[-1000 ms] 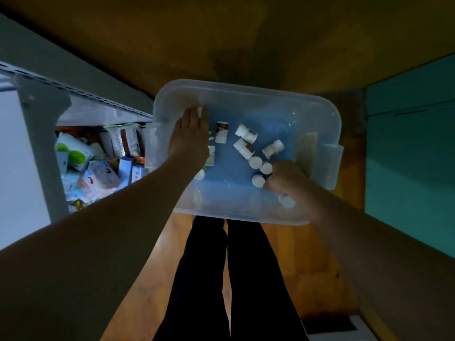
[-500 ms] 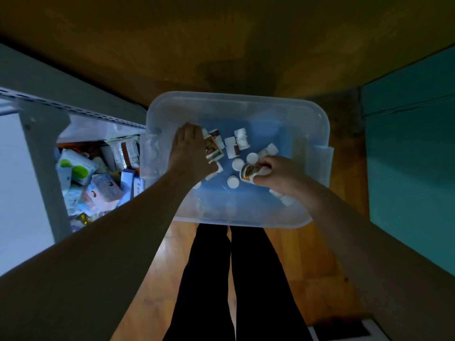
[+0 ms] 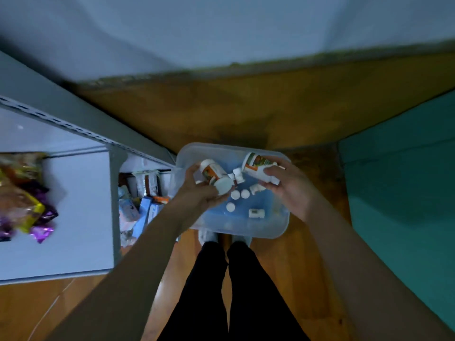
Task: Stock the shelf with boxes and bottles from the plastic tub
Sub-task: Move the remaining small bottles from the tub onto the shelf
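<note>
A clear plastic tub with a blue bottom stands on the wooden floor in front of my feet. Several small white bottles lie in it. My left hand grips a white bottle with an orange label above the tub's left side. My right hand grips a second such bottle above the tub's right side. The grey metal shelf stands to the left.
The shelf's lower level holds boxes and packets. Its white top board carries shiny snack packets at the far left. A teal cabinet stands on the right. My black-clad legs are below the tub.
Both hands have lifted out of the tub, each with a labelled bottle. My head has risen, so the tub looks smaller and the shelf's top board has come into view.
</note>
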Tool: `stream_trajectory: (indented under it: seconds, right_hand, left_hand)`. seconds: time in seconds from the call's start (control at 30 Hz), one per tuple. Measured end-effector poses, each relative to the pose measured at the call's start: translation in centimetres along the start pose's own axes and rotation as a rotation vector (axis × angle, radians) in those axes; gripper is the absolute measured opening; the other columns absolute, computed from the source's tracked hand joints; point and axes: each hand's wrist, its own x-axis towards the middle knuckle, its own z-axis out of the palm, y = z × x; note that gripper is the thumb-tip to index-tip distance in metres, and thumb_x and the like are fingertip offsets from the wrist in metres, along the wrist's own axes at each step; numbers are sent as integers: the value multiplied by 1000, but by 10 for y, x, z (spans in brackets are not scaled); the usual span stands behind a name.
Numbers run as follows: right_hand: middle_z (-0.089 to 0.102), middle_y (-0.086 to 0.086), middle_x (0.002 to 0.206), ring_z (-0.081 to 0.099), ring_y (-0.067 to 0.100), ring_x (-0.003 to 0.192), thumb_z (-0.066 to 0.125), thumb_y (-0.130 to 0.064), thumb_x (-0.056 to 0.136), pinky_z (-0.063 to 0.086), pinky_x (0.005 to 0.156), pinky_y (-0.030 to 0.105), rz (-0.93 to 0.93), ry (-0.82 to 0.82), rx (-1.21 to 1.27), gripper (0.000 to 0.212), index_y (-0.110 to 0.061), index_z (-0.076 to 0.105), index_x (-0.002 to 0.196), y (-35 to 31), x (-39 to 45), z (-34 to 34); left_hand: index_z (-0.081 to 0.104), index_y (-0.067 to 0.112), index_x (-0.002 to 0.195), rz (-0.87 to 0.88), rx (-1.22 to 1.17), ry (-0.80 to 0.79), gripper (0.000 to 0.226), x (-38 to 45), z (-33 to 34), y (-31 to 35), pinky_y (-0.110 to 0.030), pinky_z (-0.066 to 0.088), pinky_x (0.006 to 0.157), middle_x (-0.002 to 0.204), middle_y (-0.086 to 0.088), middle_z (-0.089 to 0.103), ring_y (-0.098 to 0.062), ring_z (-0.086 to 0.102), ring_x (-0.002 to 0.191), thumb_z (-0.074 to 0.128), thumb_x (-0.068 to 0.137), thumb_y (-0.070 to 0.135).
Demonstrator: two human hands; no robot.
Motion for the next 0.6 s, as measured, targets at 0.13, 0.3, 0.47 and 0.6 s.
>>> stream_trajectory:
  seconds: [0.13, 0.3, 0.47, 0.6]
  right_hand:
    - [63, 11, 120, 66, 22, 105, 60, -3, 93, 57, 83, 28, -95, -98, 36, 24, -14, 59, 114, -47, -65, 21]
    - [64, -2, 109, 71, 0, 87, 57, -4, 96, 55, 72, 16, -301, -169, -41, 31, -9, 54, 127, -102, -150, 60]
    - [70, 6, 108, 69, 16, 102, 63, -15, 90, 54, 88, 29, -465, -367, 141, 21, -13, 61, 111, -140, -233, 102]
    - [66, 3, 112, 66, 15, 104, 64, -30, 85, 56, 85, 27, -603, -411, 145, 28, -18, 59, 110, -146, -295, 153]
  left_hand:
    - [43, 24, 128, 95, -276, -116, 66, -58, 37, 28, -55, 57, 81, 117, -21, 59, -45, 61, 110, 49, 69, -6]
    - [53, 28, 128, 295, -218, -113, 41, -135, 84, 75, -41, 57, 66, 122, -17, 53, -34, 65, 97, 54, 91, 10]
    - [48, 45, 138, 599, -109, -187, 61, -230, 94, 120, -37, 57, 70, 119, -14, 61, -31, 67, 92, 55, 87, 12]
    - [42, 42, 144, 804, -95, -218, 72, -313, 78, 145, -34, 55, 64, 103, -14, 68, -29, 67, 83, 54, 80, 11]
